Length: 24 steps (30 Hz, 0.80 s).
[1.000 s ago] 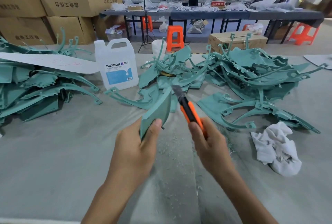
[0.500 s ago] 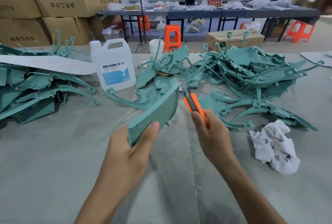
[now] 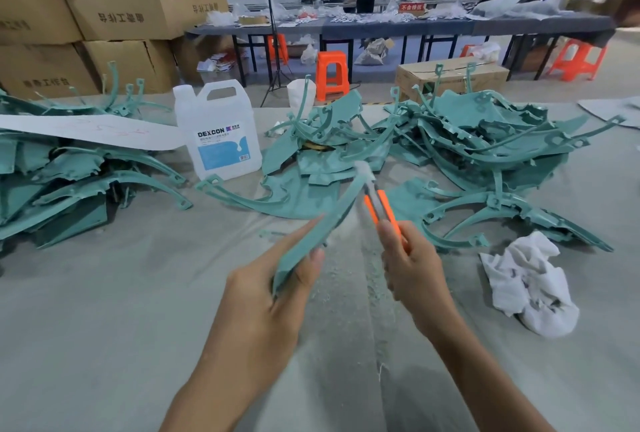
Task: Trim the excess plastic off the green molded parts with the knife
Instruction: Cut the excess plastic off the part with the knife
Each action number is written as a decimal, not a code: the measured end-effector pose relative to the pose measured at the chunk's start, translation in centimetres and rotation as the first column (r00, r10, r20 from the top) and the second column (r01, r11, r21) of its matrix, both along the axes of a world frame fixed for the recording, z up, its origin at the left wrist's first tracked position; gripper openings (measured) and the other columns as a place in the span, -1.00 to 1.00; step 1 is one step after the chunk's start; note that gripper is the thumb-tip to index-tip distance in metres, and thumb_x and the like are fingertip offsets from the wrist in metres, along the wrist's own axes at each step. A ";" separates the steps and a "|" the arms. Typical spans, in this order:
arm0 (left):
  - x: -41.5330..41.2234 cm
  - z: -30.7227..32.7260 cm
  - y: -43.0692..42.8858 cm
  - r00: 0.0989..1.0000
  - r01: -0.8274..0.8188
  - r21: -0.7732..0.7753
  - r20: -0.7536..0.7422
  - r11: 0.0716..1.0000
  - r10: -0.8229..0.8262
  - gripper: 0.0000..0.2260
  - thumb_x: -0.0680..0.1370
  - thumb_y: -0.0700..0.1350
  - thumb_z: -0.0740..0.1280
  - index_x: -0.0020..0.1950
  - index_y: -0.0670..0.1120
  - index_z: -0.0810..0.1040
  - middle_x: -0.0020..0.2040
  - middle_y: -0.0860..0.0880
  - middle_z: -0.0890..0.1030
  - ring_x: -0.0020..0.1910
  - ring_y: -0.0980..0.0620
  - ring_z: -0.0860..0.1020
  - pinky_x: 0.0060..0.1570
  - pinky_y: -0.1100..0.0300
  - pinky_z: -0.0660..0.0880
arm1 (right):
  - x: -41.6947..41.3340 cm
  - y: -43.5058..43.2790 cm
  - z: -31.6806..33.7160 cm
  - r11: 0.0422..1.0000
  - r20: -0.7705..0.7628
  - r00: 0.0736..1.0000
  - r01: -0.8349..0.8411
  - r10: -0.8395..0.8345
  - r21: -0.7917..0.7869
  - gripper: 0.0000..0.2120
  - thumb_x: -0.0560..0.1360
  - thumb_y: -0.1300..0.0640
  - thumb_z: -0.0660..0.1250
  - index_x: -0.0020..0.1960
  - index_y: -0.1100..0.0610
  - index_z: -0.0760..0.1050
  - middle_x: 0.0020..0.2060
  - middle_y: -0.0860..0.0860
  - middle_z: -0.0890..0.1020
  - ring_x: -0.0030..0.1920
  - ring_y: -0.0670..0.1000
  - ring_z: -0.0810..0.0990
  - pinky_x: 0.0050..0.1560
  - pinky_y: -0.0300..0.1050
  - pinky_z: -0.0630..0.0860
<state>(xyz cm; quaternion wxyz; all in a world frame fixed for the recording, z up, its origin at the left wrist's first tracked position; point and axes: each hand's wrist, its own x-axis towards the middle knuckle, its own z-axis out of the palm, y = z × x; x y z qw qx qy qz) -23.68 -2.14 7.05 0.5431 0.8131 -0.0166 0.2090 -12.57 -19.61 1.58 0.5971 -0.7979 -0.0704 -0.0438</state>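
Part, green molded (image 3: 322,223), near end gripped by left hand (image 3: 263,296), tilted up apparently to present its edge; right hand (image 3: 412,269) grips orange utility knife (image 3: 381,206), blade at its far end.

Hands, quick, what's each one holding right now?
Left hand: closed on a green molded part.
Right hand: closed on the orange knife.

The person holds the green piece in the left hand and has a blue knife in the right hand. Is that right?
Not quite. The knife is orange, not blue, as the head view shows. The rest holds: the left hand holds the green piece, and the right hand holds the knife.
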 end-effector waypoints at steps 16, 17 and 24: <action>-1.8 -0.7 0.2 0.884 0.423 0.151 -0.285 0.893 -0.371 -0.29 0.36 0.46 0.41 0.46 0.46 0.23 0.42 0.40 0.37 0.37 0.41 0.36 0.22 0.31 0.37 | -1.1 -1.2 3.3 0.893 0.151 0.972 -0.225 0.179 0.391 -0.53 0.58 -0.13 0.28 0.06 0.32 0.37 -0.23 0.22 0.49 -0.33 0.01 0.53 -0.31 -0.11 0.42; -1.6 -1.1 0.1 0.908 0.365 0.159 -0.278 0.918 -0.313 -0.36 0.37 0.44 0.40 0.41 0.48 0.26 0.35 0.43 0.42 0.31 0.42 0.41 0.16 0.40 0.39 | -1.3 -1.1 3.1 0.908 0.196 0.964 -0.238 0.178 0.345 -0.58 0.60 -0.08 0.27 0.04 0.32 0.38 -0.23 0.25 0.49 -0.33 0.03 0.54 -0.34 -0.22 0.44; 0.4 -5.4 0.1 0.980 -0.046 0.409 -0.157 0.911 0.120 -0.77 0.60 0.15 0.27 0.23 0.42 0.42 -0.02 0.35 0.64 -0.04 0.23 0.60 -0.02 0.22 0.52 | -2.7 -0.7 0.9 0.965 0.084 0.973 -0.226 0.217 0.135 -0.67 0.52 -0.29 0.28 -0.11 -0.03 0.47 -0.32 -0.05 0.49 -0.31 0.12 0.54 -0.38 0.00 0.51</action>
